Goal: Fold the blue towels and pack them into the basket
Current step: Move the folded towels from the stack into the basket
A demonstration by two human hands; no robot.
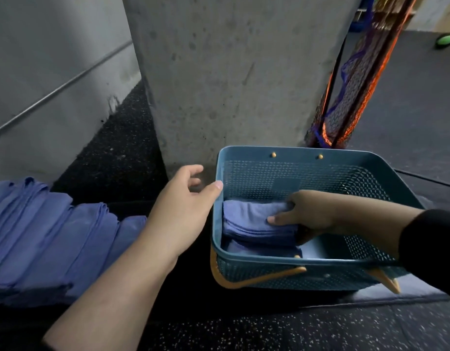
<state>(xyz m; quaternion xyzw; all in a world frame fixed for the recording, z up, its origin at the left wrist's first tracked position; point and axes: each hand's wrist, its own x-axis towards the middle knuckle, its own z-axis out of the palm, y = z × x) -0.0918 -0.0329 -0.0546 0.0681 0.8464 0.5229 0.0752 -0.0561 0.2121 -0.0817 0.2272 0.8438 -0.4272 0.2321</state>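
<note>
Concrete pillar [234, 72] right behind the basket [365, 163], orange netting [350, 102] leaning beside it. Unfolded towels [46, 236] heaped at left. Left hand [183, 206] hovers loose-fingered, thumb at the basket's corner; right hand [305, 214] grips the folded towel [249, 219] inside, above another.

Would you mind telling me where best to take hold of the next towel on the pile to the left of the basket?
Probably pinch the top towel of the stack of blue towels at its near-right corner, coming from the right with the left hand, which hovers open beside the basket. The overlapped layers leave edges exposed on that side.
</note>
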